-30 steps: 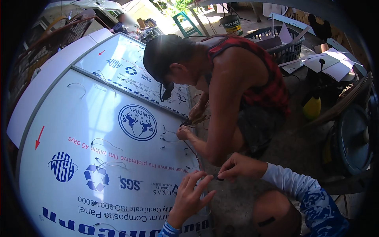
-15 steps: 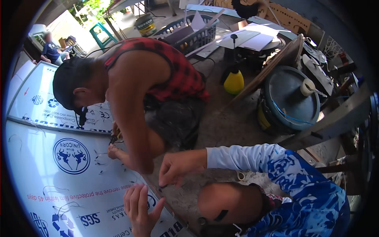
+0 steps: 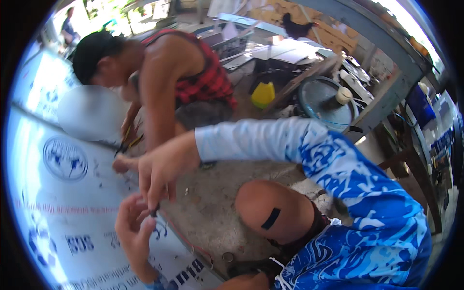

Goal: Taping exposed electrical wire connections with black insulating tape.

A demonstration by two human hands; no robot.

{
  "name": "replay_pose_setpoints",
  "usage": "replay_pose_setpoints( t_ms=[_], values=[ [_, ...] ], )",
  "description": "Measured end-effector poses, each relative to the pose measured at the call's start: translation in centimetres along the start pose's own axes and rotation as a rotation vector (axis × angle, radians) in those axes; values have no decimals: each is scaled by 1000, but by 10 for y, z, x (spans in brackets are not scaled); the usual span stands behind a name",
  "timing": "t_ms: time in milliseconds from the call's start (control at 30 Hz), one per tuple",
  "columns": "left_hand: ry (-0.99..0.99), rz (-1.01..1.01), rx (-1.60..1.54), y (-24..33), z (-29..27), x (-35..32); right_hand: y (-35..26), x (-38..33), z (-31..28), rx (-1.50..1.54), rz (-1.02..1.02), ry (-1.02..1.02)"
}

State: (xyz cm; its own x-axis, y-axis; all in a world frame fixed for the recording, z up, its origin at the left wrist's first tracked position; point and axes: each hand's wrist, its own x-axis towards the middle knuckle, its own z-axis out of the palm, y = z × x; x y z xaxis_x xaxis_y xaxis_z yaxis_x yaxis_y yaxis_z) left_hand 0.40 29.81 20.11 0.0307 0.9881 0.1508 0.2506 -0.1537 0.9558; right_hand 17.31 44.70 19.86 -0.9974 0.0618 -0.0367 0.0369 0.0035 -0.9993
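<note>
At the near edge of the white panel (image 3: pixel 63 212), the left hand (image 3: pixel 134 231) lies half open, holding nothing – just above it the right hand (image 3: pixel 162 169) pinches a small dark piece (image 3: pixel 153 211); beyond, a co-worker's hand (image 3: pixel 126 133) grips pliers (image 3: pixel 126 145)

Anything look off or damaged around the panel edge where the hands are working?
Nothing stands out as damaged. The right hand pinches a small dark piece at the white panel's edge, the left hand beside it. A thin red wire lies loose on the concrete floor.
</note>
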Motion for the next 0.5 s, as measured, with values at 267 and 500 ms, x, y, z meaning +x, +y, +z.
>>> replay_pose_setpoints(
  t_ms=[267, 500],
  values=[
    [256, -7, -582, -70, -111, -107, -8, 140, 62, -225, 110, -122],
    [295, -10, -734, -57, -123, -133, 1, 164, 96, -228, 77, -116]
  ],
)
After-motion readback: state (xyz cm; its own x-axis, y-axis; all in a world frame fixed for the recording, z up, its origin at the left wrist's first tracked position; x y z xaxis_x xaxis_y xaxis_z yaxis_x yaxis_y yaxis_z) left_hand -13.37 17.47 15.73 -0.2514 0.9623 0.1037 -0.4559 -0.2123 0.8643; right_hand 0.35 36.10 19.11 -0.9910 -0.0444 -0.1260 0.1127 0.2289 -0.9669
